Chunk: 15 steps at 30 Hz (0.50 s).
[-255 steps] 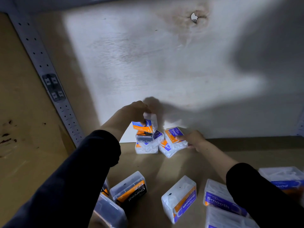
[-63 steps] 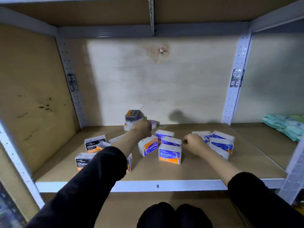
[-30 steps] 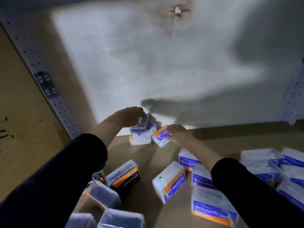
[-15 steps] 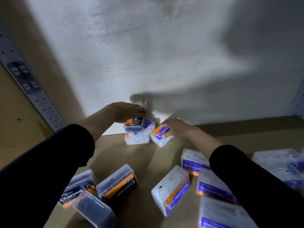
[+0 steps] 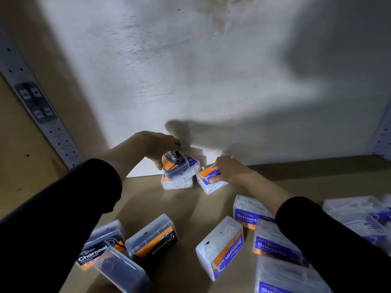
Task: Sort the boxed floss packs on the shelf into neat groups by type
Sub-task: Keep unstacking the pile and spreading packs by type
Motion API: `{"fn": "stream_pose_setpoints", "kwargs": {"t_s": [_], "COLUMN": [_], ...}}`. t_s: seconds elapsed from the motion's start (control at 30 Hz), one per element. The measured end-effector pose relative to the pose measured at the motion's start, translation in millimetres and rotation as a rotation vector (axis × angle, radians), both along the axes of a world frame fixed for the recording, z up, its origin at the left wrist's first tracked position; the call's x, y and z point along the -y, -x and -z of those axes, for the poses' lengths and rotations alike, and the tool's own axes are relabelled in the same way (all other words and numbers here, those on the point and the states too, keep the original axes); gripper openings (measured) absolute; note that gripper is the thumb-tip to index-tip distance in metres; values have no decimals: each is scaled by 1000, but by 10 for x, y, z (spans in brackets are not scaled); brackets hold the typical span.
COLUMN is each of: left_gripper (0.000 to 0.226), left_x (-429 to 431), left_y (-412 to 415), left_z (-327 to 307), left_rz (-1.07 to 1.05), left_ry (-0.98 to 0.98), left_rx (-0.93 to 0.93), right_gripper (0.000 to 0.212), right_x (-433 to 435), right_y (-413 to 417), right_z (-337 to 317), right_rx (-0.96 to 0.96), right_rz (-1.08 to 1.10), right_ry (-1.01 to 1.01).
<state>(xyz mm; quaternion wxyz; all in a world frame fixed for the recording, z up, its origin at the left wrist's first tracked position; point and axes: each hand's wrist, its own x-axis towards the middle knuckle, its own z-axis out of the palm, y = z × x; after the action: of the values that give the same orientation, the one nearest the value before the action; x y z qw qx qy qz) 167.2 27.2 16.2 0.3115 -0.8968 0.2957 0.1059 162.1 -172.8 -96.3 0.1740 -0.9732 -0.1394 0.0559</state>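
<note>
At the back of the shelf, my left hand [image 5: 157, 145] grips a black-and-orange Charcoal floss box [image 5: 175, 167], tilted up above a small stack of white Smooth boxes [image 5: 177, 183]. Just right of it, my right hand [image 5: 227, 169] holds a blue-and-orange Smooth box [image 5: 209, 181] that rests on the shelf board [image 5: 186, 210]. Nearer to me on the left lie more Charcoal boxes [image 5: 152, 240]. Several Smooth boxes [image 5: 223, 246] lie loose at centre and right, partly hidden by my right sleeve.
A pale back panel [image 5: 190, 70] rises right behind the stack. A perforated metal upright [image 5: 42, 115] runs down the left side, another [image 5: 383, 136] stands at the right edge. Boxes crowd the near shelf area.
My left hand has lifted and tilted the Charcoal box up off the stack, its label now facing me. My right hand stays on the Smooth box beside the stack.
</note>
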Motion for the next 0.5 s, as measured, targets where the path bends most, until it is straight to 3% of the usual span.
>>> {"fn": "stream_pose_setpoints", "kwargs": {"t_s": [0.23,0.5], "left_gripper": [68,56], "left_x": [-48,-90], "left_y": [-31,-113], "left_z": [81,177], "left_rz": [-214,-330], "left_ry": [295,491], "left_rx": [-28,-145], "right_gripper": [47,58], "right_x": [54,77], "right_y": [-5,-131], "right_z": [-126,-148], "right_rx": [-17,-161], "right_rz": [20,38], "right_ry": [-40,-99]}}
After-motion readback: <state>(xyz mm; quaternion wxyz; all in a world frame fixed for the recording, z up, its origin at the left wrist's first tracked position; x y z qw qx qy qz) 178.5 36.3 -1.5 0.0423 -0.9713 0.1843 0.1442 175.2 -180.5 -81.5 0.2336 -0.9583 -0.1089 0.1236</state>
